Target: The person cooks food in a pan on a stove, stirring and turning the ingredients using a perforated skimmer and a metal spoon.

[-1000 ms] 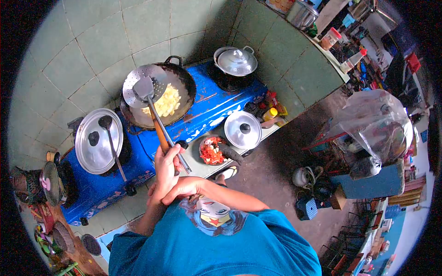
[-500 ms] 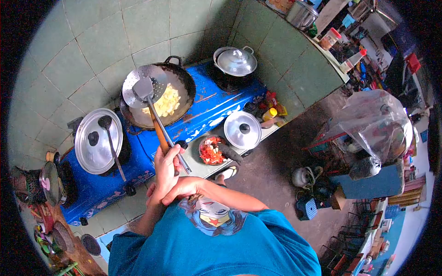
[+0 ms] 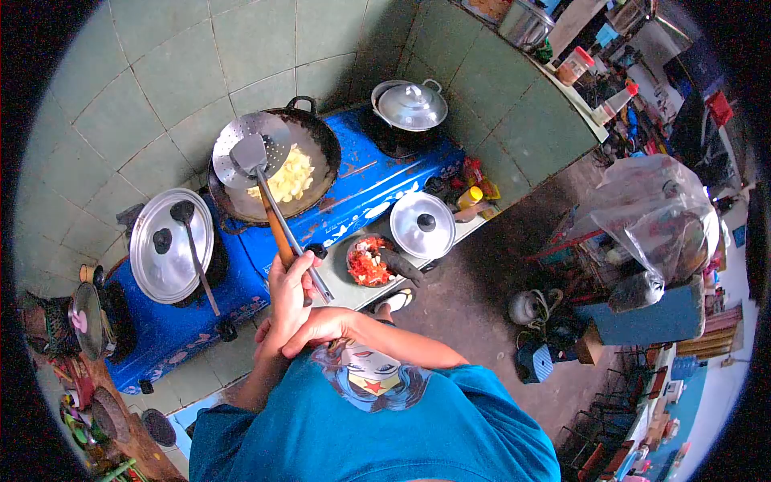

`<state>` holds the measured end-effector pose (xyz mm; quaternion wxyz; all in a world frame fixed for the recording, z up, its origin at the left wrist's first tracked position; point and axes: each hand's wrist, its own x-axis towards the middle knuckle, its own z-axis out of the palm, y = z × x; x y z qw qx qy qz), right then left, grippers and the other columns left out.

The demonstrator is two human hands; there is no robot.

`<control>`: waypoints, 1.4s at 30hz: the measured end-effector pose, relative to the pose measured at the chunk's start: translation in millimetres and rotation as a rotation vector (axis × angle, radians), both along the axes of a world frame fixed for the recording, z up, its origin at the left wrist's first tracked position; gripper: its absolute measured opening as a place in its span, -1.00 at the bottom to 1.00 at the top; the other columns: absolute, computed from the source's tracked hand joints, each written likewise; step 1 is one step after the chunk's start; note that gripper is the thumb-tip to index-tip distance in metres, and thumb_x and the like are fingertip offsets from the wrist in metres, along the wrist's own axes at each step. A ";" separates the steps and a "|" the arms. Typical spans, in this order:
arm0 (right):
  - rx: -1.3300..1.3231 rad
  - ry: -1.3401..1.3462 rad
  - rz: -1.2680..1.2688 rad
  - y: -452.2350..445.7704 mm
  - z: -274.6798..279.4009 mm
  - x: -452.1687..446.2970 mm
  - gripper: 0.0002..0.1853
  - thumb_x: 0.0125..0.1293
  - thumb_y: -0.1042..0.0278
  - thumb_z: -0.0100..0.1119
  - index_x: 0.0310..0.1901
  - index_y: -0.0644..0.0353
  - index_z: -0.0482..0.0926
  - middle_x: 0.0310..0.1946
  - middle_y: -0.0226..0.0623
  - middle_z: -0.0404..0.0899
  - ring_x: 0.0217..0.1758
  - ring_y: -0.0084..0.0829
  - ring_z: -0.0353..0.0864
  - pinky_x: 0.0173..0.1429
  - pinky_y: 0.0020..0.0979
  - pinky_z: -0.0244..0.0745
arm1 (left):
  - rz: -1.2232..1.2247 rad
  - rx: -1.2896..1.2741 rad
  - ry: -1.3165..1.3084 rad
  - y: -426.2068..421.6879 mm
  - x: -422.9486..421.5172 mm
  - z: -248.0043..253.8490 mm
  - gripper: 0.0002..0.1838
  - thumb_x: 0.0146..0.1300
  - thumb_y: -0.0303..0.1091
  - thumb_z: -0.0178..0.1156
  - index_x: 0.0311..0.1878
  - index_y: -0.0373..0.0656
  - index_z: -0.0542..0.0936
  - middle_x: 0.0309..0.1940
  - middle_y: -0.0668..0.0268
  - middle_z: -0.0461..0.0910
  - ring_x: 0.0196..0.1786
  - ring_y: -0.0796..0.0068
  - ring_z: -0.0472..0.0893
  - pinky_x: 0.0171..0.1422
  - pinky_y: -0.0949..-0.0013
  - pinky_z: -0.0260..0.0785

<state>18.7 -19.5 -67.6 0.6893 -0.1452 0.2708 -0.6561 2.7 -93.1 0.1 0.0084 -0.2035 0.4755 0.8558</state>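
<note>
My left hand [image 3: 291, 281] grips two long handles together, one wooden and one metal. They belong to a perforated skimmer [image 3: 275, 136] and a spatula [image 3: 250, 151] lying across it; which handle goes with which is unclear. Both heads hover over a dark wok [image 3: 325, 153], partly hiding it. Pale yellow pieces [image 3: 293, 175] lie in the wok. My right hand [image 3: 321, 328] is closed around my left wrist. Close by on the ledge sits a bowl of chopped red and white pieces [image 3: 369, 263], with a dark pestle-like tool [image 3: 399, 263] resting in it.
The blue stove [image 3: 241, 261] also carries a lidded pan [image 3: 152, 269] with a ladle [image 3: 183, 213] on its lid, and a lidded pot [image 3: 414, 108]. A round metal lid [image 3: 409, 229] lies on the ledge. Tiled walls [image 3: 161, 72] stand behind.
</note>
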 end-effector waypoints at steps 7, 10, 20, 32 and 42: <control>-0.010 -0.021 0.001 0.4 1.9 1.2 -0.33 -0.04 0.45 0.37 0.13 0.31 0.28 0.06 -0.09 0.46 0.17 -0.27 0.41 0.28 -0.30 0.24 | 0.000 0.028 0.004 0.4 0.4 1.6 -0.84 0.16 -0.43 0.20 -0.27 -0.15 0.41 -0.49 0.29 0.55 -0.72 0.79 0.29 -0.74 0.67 0.12; -0.032 0.005 -0.010 0.9 7.9 -0.1 -0.32 -0.04 0.45 0.37 0.14 0.32 0.27 0.06 -0.10 0.46 0.16 -0.28 0.41 0.28 -0.30 0.24 | -0.001 0.020 0.004 0.7 0.2 1.9 -0.84 0.16 -0.43 0.20 -0.27 -0.16 0.41 -0.50 0.29 0.54 -0.72 0.79 0.29 -0.74 0.68 0.12; -0.003 0.037 0.017 -1.4 -5.4 -1.7 -0.32 -0.03 0.45 0.36 0.15 0.30 0.27 0.06 -0.12 0.45 0.15 -0.29 0.41 0.24 -0.31 0.29 | -0.006 -0.001 -0.005 0.5 -1.5 0.5 -0.85 0.17 -0.42 0.18 -0.26 -0.19 0.41 -0.48 0.27 0.55 -0.72 0.80 0.29 -0.75 0.67 0.13; 0.041 0.019 0.048 -0.3 -14.8 -5.6 -0.36 0.01 0.41 0.35 0.14 0.29 0.30 0.09 -0.13 0.44 0.18 -0.30 0.39 0.27 -0.31 0.26 | 0.013 0.004 -0.028 1.4 -5.3 -0.6 -0.86 0.17 -0.38 0.19 -0.26 -0.15 0.44 -0.52 0.34 0.52 -0.76 0.79 0.26 -0.80 0.67 0.04; 0.404 0.839 -0.287 75.8 38.7 -45.0 -0.60 0.32 0.21 0.02 0.06 0.32 0.40 -0.10 -0.18 0.53 -0.12 -0.39 0.55 -0.02 -0.34 0.46 | -0.038 -0.032 0.020 -21.4 -6.4 8.1 -0.83 0.20 -0.33 0.19 -0.24 -0.13 0.41 -0.48 0.31 0.55 -0.70 0.81 0.29 -0.74 0.68 0.13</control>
